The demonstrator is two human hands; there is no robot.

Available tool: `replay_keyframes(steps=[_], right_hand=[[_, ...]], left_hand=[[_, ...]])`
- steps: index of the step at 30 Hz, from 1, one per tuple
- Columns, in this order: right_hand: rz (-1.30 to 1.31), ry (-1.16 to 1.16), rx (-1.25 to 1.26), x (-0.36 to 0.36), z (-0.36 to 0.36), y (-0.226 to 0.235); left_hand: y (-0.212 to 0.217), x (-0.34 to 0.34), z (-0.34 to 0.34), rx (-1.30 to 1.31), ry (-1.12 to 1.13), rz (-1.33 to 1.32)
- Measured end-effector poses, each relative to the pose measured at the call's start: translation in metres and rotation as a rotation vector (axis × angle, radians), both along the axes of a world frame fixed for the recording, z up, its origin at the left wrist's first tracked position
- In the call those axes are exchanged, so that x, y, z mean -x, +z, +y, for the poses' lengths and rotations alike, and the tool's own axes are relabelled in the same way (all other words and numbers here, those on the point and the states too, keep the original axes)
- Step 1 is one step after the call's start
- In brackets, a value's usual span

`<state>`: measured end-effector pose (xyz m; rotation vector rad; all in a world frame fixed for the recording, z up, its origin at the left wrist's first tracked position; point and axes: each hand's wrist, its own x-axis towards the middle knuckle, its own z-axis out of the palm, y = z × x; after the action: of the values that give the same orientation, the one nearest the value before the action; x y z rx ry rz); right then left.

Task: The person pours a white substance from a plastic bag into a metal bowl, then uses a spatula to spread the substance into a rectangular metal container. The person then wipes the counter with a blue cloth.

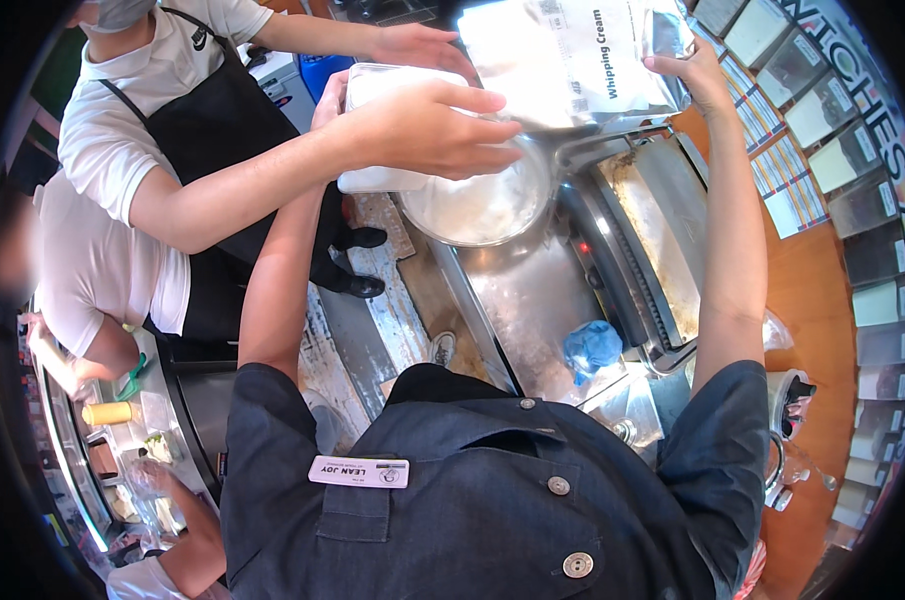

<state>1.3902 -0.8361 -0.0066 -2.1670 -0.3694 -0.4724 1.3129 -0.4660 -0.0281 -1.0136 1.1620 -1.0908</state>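
Observation:
My left hand (330, 98) grips the far left side of a white rectangular container (377, 180); a co-worker's forearm and hand hide much of both. My right hand (694, 78) holds the right edge of a large white and silver foil bag (532, 75), thumb on its front. Below these is a wide round bowl (482, 215) with whitish contents, partly covered by the container and the bag. The co-worker's nearer hand (442, 130) reaches across the container, fingers extended. Their other hand (417, 48) is by the bag's left edge.
A flat grill press (642, 230) sits on the steel counter (517, 290), with a crumpled blue cloth (592, 350) nearby. The co-worker in a black apron (207, 110) stands close on my left. Other people work at a food counter (162, 400) at lower left.

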Motion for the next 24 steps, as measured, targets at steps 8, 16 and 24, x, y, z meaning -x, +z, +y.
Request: replay_keyframes(steps=[8,16,24], right_hand=[[0.067,-0.042,0.130,0.008,0.025,-0.013],[0.128,-0.009,0.268,0.016,0.063,-0.008],[-0.051,-0.063,0.525,0.036,0.134,-0.017]], left_hand=[[-0.020,-0.017,0.006,-0.261,-0.151,-0.891],[-0.001,-0.004,-0.023,0.052,-0.103,0.231],[0.004,0.013,-0.025,0.059,-0.022,0.007]])
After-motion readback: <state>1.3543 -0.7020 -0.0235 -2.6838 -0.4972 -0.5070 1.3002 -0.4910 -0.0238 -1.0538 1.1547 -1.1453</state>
